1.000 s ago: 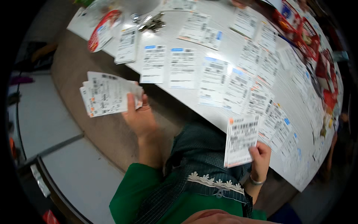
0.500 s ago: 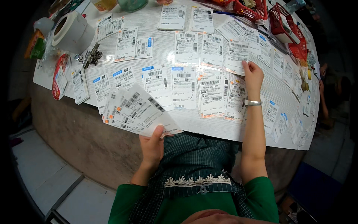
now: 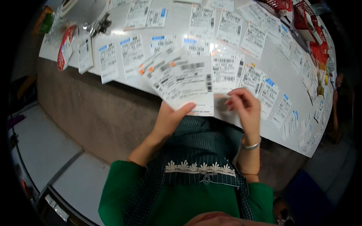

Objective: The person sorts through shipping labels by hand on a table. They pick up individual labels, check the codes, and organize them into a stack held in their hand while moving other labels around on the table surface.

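My left hand [image 3: 171, 118] grips a fan of white shipping labels [image 3: 194, 81] near the table's front edge, thumb on top. The labels carry barcodes and small orange marks and cover part of the rows behind them. Just to their right is my right hand [image 3: 247, 109], loosely curled, fingertips a little apart, with nothing visible in it. It hovers over the table edge below a label pile [image 3: 224, 69]. Further label piles lie in rows, one with an orange mark [image 3: 253, 39], another with a blue mark [image 3: 269, 98].
Red plastic baskets [image 3: 318, 47] stand at the far right. On the left are a metal clip [image 3: 102, 24], a red oval card [image 3: 66, 49] and an upright stack of labels [image 3: 85, 54]. The white table's [image 3: 145, 87] curved front edge runs before me.
My right hand has let go of the label at the far pile and come back toward me. My left hand has brought the fan up and to the right. The view has shifted.
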A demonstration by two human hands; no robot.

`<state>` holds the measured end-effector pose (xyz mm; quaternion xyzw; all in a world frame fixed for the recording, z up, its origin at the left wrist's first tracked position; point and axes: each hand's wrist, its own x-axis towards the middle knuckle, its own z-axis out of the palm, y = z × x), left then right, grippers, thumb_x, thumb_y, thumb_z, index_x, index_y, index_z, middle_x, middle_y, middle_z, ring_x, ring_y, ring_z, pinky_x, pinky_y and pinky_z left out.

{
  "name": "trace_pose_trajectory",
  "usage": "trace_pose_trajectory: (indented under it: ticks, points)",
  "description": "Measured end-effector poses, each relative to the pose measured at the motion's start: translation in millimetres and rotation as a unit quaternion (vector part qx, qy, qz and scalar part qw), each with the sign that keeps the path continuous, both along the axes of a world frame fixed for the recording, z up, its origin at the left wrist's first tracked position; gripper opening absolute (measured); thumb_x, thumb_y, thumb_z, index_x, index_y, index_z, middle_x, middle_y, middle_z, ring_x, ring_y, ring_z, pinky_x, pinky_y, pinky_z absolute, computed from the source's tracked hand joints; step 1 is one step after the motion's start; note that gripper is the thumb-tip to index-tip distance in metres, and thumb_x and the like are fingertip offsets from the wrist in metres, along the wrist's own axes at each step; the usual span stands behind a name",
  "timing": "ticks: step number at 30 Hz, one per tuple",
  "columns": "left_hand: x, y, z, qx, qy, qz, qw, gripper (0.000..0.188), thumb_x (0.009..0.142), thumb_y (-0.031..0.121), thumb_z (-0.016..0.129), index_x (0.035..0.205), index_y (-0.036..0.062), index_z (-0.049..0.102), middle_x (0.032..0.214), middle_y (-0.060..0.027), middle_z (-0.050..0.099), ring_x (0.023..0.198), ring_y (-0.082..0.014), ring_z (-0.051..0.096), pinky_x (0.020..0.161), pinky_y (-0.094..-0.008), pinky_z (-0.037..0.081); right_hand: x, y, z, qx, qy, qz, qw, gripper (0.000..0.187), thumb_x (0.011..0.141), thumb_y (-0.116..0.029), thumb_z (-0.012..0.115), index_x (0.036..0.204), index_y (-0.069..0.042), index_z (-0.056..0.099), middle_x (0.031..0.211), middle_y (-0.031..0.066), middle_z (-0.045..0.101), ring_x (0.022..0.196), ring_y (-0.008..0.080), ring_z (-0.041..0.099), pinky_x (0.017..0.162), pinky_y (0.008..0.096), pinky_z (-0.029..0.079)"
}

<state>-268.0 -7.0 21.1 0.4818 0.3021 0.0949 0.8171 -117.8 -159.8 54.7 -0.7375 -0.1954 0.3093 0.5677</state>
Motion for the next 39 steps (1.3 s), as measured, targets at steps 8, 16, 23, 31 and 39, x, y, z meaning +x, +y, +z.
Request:
trace_pose_trajectory:
  ticks: [8,16,23,31,39]
  points:
    - [6.1,-32.0,15.5,-0.024,-0.023,-0.074,0.997,0.036,0.077,0.001,0.06,0.11,-0.0062,0.051,0.106,-0.0104,0.058,0.095,-0.0137,0.055,0.08,-0.0251,0.046,-55.4,-25.6,3.8,0.046,0.052,-0.09,0.994,0.008,0.078,-0.001,0.062,0.079,0.001,0.054,0.066,0.0015,0.058,0.058,0.0034,0.052,0.051,0.0159,0.041]
    - [4.7,-52.4,12.9,-0.097,-0.034,-0.066,0.992,0.034,0.085,0.007,0.053,0.115,-0.0073,0.047,0.108,-0.0124,0.057,0.091,-0.0157,0.058,0.077,-0.026,0.048,-55.4,-51.4,-2.6,0.015,0.005,-0.121,0.993,0.015,0.077,-0.002,0.064,0.077,-0.002,0.05,0.058,-0.0018,0.053,0.051,0.0009,0.045,0.046,0.0147,0.033]
    - [4.5,-50.6,20.7,-0.096,-0.011,-0.098,0.991,0.032,0.087,0.008,0.049,0.115,-0.0074,0.046,0.108,-0.015,0.056,0.092,-0.0188,0.059,0.073,-0.0287,0.053,-51.3,-73.4,2.2,0.048,0.039,-0.168,0.984,0.011,0.081,-0.002,0.06,0.076,-0.002,0.05,0.059,-0.0005,0.054,0.047,0.0014,0.044,0.042,0.0149,0.033]
    - [6.6,-58.3,16.8,-0.047,-0.033,-0.086,0.995,0.032,0.082,0.001,0.055,0.113,-0.0077,0.049,0.107,-0.0134,0.058,0.094,-0.0165,0.057,0.079,-0.0261,0.048,-61.7,-86.6,0.4,0.083,0.062,-0.179,0.978,0.01,0.081,-0.001,0.059,0.086,0.001,0.05,0.064,0.002,0.058,0.049,0.0024,0.046,0.043,0.0147,0.035]
    - [8.8,-71.5,9.7,-0.026,-0.059,-0.117,0.991,0.033,0.08,0.0,0.057,0.112,-0.0062,0.051,0.108,-0.0106,0.058,0.096,-0.0148,0.055,0.083,-0.0265,0.045,-76.7,-75.8,-8.2,0.076,0.077,-0.163,0.981,0.02,0.085,-0.003,0.055,0.101,0.007,0.052,0.073,0.0083,0.063,0.052,0.0049,0.051,0.045,0.0167,0.041]
